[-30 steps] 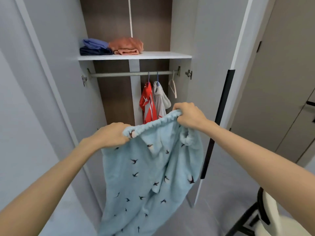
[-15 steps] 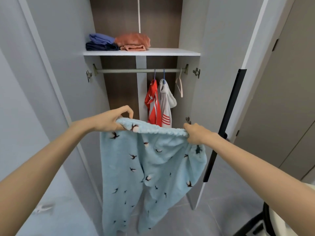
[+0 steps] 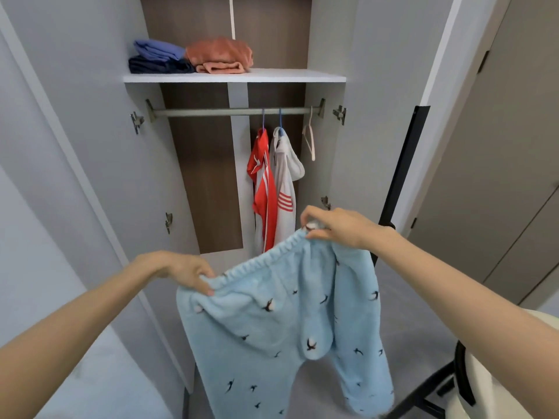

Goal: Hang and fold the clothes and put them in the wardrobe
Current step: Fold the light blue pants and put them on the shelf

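Note:
I hold light blue fleece trousers (image 3: pixel 272 334) with small dark birds by the elastic waistband, in front of the open wardrobe. My left hand (image 3: pixel 184 272) grips the waistband's left end, lower down. My right hand (image 3: pixel 335 225) pinches its right end, higher up, so the band slants. Both legs hang down. On the rail (image 3: pixel 230 111) hang a red jacket (image 3: pixel 263 189), a white hooded top (image 3: pixel 286 182) and a bare pale hanger (image 3: pixel 310 140). The shelf (image 3: pixel 287 76) carries folded blue and dark clothes (image 3: pixel 158 58) and folded orange clothes (image 3: pixel 220 55).
The wardrobe's left door (image 3: pixel 60 122) and right door (image 3: pixel 390 95) stand open on either side of me. A chair with a black frame and pale seat (image 3: pixel 472 379) stands at the lower right on the grey floor. A closed door is at the far right.
My left hand has dropped and my right hand has risen, so the waistband now slants up to the right. The trousers have swung slightly to the right.

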{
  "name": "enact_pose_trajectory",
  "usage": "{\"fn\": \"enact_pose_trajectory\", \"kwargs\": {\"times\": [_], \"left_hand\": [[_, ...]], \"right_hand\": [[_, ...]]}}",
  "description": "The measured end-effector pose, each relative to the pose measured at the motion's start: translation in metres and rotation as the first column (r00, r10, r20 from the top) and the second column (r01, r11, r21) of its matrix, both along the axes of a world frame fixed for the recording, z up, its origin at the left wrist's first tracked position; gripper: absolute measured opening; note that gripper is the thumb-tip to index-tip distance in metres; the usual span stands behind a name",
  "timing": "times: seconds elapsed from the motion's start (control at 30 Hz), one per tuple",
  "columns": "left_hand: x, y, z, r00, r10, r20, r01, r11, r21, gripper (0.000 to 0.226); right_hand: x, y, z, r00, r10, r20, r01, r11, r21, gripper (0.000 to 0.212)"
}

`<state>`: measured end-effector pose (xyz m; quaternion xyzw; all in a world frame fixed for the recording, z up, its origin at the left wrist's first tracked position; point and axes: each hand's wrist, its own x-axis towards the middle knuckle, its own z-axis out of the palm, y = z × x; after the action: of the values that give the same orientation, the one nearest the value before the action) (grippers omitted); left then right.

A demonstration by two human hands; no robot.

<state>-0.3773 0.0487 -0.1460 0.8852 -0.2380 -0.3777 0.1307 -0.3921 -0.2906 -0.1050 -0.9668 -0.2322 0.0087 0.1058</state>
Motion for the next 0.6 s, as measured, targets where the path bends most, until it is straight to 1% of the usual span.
{"fn": "enact_pose_trajectory", "kwargs": {"times": [0.03, 0.07, 0.13, 0.17, 0.23, 0.3, 0.37, 0.43, 0.5, 0.53, 0.57, 0.6], "left_hand": [[0.002, -0.001, -0.01, 0.999, -0.021, 0.033, 0.019, 0.998, 0.057, 0.012], [0.006, -0.002, -0.019, 0.994, -0.044, 0.099, 0.035, 0.995, 0.096, 0.015], [0.013, -0.001, -0.032, 0.968, -0.032, 0.249, 0.01, 0.996, 0.088, 0.017], [0.017, 0.0, -0.035, 0.95, 0.0, 0.313, -0.014, 0.999, 0.041, 0.017], [0.019, 0.001, -0.039, 0.918, 0.111, 0.381, -0.061, 0.988, -0.141, 0.012], [0.019, -0.002, -0.039, 0.887, 0.246, 0.391, -0.124, 0.942, -0.312, 0.024], [0.023, -0.007, -0.037, 0.854, 0.321, 0.408, -0.154, 0.908, -0.391, 0.028], [0.027, -0.013, -0.033, 0.824, 0.364, 0.434, -0.16, 0.884, -0.439, 0.028], [0.03, -0.019, -0.027, 0.778, 0.4, 0.484, -0.13, 0.857, -0.5, 0.026], [0.032, -0.021, -0.024, 0.754, 0.428, 0.498, -0.124, 0.837, -0.532, 0.024], [0.033, -0.023, -0.021, 0.742, 0.465, 0.482, -0.14, 0.812, -0.567, 0.022], [0.033, -0.025, -0.018, 0.753, 0.506, 0.42, -0.187, 0.777, -0.601, 0.021]], "right_hand": [[-0.002, 0.002, -0.003, 0.998, 0.026, -0.057, -0.026, 1.0, 0.001, 0.018], [-0.004, 0.003, -0.007, 0.993, 0.043, -0.108, -0.044, 0.999, -0.009, 0.017], [-0.009, 0.001, -0.016, 0.987, 0.037, -0.154, -0.05, 0.995, -0.083, 0.016], [-0.011, -0.002, -0.02, 0.988, 0.02, -0.153, -0.04, 0.991, -0.128, 0.018], [-0.014, -0.01, -0.029, 0.993, -0.023, -0.117, -0.003, 0.976, -0.217, 0.02], [-0.015, -0.02, -0.035, 0.998, -0.046, -0.046, 0.033, 0.967, -0.253, 0.02], [-0.013, -0.031, -0.038, 0.997, -0.073, -0.008, 0.069, 0.975, -0.213, 0.022], [-0.01, -0.044, -0.038, 0.991, -0.126, -0.046, 0.121, 0.989, -0.088, 0.03], [-0.01, -0.057, -0.04, 0.977, -0.19, -0.093, 0.191, 0.982, 0.008, 0.038], [-0.01, -0.063, -0.043, 0.968, -0.228, -0.103, 0.233, 0.972, 0.035, 0.038], [-0.012, -0.069, -0.047, 0.956, -0.27, -0.119, 0.278, 0.959, 0.058, 0.035], [-0.013, -0.073, -0.05, 0.936, -0.322, -0.145, 0.336, 0.938, 0.089, 0.029]]}}
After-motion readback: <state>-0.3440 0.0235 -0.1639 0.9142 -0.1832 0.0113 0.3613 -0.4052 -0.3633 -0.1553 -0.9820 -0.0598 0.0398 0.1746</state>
